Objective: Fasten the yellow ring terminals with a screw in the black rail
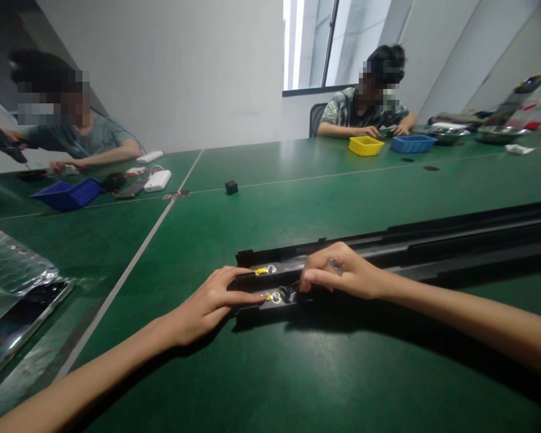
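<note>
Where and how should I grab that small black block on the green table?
Pinch its opposite upright sides, probably coming from above: the small black block looks boxy and stands apart from other things on the green table. The left hand looks nearer; the right hand seems to hold a clear-handled tool.

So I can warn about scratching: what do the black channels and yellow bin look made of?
Black channels: probably metal, painted or anodised dark, judging by thin straight edges and soft grey sheen; hard plastic remains possible.
Yellow bin: likely moulded plastic, smooth, judging by its uniform bright colour.
</note>
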The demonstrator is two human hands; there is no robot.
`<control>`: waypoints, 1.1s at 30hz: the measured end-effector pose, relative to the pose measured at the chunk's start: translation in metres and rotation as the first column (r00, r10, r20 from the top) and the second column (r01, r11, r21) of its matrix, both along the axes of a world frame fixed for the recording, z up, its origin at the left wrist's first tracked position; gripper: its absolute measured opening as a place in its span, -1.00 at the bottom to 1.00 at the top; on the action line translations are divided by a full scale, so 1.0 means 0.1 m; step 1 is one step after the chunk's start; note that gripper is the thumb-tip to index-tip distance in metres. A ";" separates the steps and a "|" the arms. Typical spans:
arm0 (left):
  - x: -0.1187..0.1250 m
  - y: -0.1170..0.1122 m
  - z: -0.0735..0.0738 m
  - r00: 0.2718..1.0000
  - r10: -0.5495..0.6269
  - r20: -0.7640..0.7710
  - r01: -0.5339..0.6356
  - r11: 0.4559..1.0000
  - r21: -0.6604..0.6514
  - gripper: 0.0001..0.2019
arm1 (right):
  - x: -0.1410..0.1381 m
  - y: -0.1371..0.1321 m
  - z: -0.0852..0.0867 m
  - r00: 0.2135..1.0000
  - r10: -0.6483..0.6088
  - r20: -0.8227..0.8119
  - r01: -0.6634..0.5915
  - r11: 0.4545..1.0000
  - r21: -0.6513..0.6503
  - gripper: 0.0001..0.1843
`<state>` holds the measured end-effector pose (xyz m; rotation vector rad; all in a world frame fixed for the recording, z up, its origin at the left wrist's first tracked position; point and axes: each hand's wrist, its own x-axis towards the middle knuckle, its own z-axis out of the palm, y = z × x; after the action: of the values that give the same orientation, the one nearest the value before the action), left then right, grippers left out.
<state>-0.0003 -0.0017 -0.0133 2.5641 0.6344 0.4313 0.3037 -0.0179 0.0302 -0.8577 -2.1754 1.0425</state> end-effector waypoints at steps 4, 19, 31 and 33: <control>0.00 0.00 0.00 1.000 0.003 -0.008 -0.004 1.000 -0.009 -0.61 | 0.00 0.00 0.00 1.000 0.002 0.001 -0.002 1.000 0.003 -0.59; 0.00 0.00 0.01 1.000 0.006 -0.020 -0.007 1.000 -0.026 -0.58 | 0.00 0.00 0.01 1.000 -0.005 0.020 0.005 1.000 0.013 -0.56; 0.00 0.00 0.00 1.000 0.001 -0.024 -0.002 1.000 -0.020 -0.58 | 0.00 0.00 0.00 1.000 -0.008 0.000 0.008 0.999 0.035 -0.58; -0.01 0.00 0.01 0.999 0.008 -0.033 -0.009 1.000 -0.030 -0.56 | 0.00 0.00 0.00 1.000 -0.012 0.005 0.011 0.999 0.032 -0.58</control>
<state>-0.0009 -0.0021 -0.0128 2.5458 0.6583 0.3803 0.3039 -0.0177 0.0299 -0.8579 -2.1829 0.9980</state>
